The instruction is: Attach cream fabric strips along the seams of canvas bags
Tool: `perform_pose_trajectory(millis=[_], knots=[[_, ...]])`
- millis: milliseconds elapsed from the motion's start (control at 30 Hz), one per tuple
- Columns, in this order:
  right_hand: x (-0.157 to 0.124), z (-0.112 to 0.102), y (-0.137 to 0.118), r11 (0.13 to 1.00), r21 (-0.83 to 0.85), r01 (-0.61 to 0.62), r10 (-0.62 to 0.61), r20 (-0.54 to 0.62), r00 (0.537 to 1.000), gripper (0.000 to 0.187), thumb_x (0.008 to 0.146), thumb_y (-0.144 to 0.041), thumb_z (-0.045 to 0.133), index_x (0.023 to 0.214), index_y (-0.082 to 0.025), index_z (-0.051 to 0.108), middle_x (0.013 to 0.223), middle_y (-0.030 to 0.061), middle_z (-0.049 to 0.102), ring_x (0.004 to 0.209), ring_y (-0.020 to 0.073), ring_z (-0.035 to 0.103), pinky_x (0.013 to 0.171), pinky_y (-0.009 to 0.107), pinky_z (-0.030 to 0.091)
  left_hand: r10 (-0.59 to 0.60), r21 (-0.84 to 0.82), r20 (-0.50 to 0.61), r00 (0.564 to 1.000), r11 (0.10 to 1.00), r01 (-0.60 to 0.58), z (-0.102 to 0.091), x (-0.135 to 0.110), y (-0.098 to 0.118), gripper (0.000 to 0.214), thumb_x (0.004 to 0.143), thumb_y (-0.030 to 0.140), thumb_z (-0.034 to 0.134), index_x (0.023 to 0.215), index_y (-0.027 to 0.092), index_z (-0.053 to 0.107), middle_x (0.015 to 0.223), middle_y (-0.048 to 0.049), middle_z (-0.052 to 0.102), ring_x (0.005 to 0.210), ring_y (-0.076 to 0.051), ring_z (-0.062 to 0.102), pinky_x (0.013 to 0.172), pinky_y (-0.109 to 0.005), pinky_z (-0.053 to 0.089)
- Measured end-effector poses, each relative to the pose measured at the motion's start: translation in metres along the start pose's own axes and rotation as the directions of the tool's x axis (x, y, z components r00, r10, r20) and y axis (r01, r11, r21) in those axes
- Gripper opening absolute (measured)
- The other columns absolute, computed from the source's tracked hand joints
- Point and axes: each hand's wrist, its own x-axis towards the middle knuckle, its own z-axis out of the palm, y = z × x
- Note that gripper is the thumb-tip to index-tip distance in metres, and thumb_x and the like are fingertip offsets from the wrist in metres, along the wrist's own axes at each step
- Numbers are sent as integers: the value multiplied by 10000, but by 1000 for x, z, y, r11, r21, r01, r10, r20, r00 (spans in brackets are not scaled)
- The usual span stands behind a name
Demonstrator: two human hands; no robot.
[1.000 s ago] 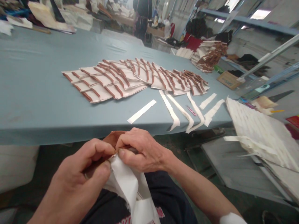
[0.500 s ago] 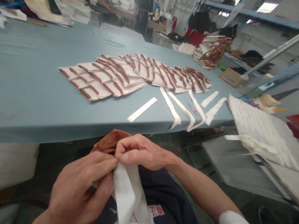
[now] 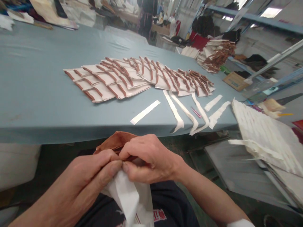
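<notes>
Over my lap, my left hand [image 3: 94, 173] and my right hand [image 3: 151, 159] meet fingertip to fingertip, both pinching one piece of fabric. Its white part [image 3: 127, 198] hangs down from the pinch toward my lap, and a brown part [image 3: 115, 140] bunches up behind my fingers. The exact spot under the fingertips is hidden. On the table beyond lie overlapping cream fabric pieces with brown strips [image 3: 109, 85]. Nearer the table edge are a white strip [image 3: 145, 112], longer white strips [image 3: 176, 113] drooping over the edge, and a small pink tool [image 3: 196, 112].
The blue-green covered table [image 3: 35, 94] spans the view ahead, its front edge just past my hands. At right, a board [image 3: 267, 135] carries layered white strips. A cardboard box [image 3: 235, 81] and a stack of brown-and-white pieces [image 3: 216, 55] stand farther back. A person [image 3: 145, 17] is in the background.
My left hand has turned, its thumb now up against the pinch beside my right thumb. The white fabric has shifted slightly lower. The view has moved a little.
</notes>
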Motion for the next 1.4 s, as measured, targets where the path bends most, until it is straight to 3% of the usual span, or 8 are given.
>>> perform_pose_trajectory(millis=[100,233,300,533,767,1000,1267,1400], knots=[[-7,2,3,995,-52,80,-80,-3,997,152,904,-173,530,793,-249,600,713,-18,667,666,144,598,697,264,471,284,80,162,945,951,-299,-10,2,-10,360,1097,372,568,780,315,728,676,57,755,551,-142,694,569,-202,529],[-15,2,7,973,-66,223,-225,-29,974,154,993,-180,545,878,-222,640,726,-19,703,642,120,623,679,238,469,479,193,205,853,835,-515,-16,-1,-14,357,1143,319,501,815,306,642,679,61,742,545,-160,688,556,-267,502],[-17,-1,7,970,-81,230,-230,2,973,163,1048,-200,560,920,-210,660,768,-10,731,678,119,640,694,232,472,483,203,206,851,830,-520,-13,-2,-12,358,1141,307,489,800,294,595,657,61,711,511,-154,653,524,-288,464],[-23,-5,14,979,-86,185,-174,114,978,198,1114,-283,608,954,-206,696,822,2,755,737,134,651,711,236,466,348,58,131,928,932,-357,16,-14,-20,390,1113,207,478,741,255,374,574,106,474,422,-65,414,417,-199,307],[-27,-3,14,962,-244,122,-82,167,982,169,1093,-211,586,1047,-190,748,857,37,774,786,169,682,734,268,481,469,205,111,876,852,-482,16,-7,-52,331,1167,226,467,846,261,537,655,99,555,496,-89,562,513,-251,377],[-33,-3,-4,960,-200,196,-181,91,979,208,1128,-257,573,1016,-201,738,787,10,759,714,144,652,683,259,459,583,350,31,812,754,-556,23,-24,-20,316,1129,144,414,845,282,431,644,90,528,475,-116,521,519,-311,359],[-42,-9,-5,975,-101,200,-201,5,980,172,1098,-262,642,953,-202,715,820,11,759,748,140,656,745,264,488,444,143,41,895,884,-445,26,-24,-7,326,1057,100,434,778,261,384,610,103,489,459,-70,476,465,-219,335],[-43,-9,1,994,13,111,-109,-95,989,207,1081,-329,688,911,-212,699,854,24,737,826,169,638,799,289,493,407,128,67,911,902,-413,29,-23,3,329,1015,100,453,736,261,387,573,83,510,458,-89,455,458,-222,356]])
